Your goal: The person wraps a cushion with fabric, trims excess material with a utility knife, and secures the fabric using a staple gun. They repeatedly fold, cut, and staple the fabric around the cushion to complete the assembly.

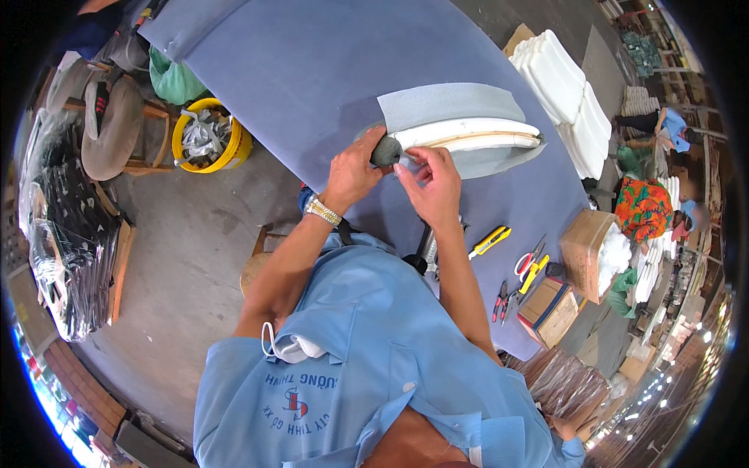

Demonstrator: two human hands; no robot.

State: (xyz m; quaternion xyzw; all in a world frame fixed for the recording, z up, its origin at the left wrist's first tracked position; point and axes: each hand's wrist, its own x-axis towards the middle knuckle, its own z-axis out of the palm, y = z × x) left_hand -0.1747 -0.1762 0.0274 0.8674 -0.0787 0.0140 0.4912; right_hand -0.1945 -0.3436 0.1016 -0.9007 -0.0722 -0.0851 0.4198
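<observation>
A curved white padded piece point(468, 131) with a thin wooden strip along it lies on the blue-grey tabletop. Light grey fabric point(452, 105) extends out from under it on both long sides. At its left end, my left hand point(353, 170) is closed around a dark grey folded end of cloth point(385, 151). Close beside it, my right hand point(431, 183) pinches a pale edge of the fabric between thumb and fingers. My fingers partly hide that end of the piece.
Right of my arm lie a yellow utility knife point(490, 242), scissors point(527, 261) and pliers point(501, 300). A cardboard box point(587, 249) with white stuffing stands by the table's right edge. White stacked pads point(550, 78) sit beyond; a yellow bucket point(240, 148) of scraps is left.
</observation>
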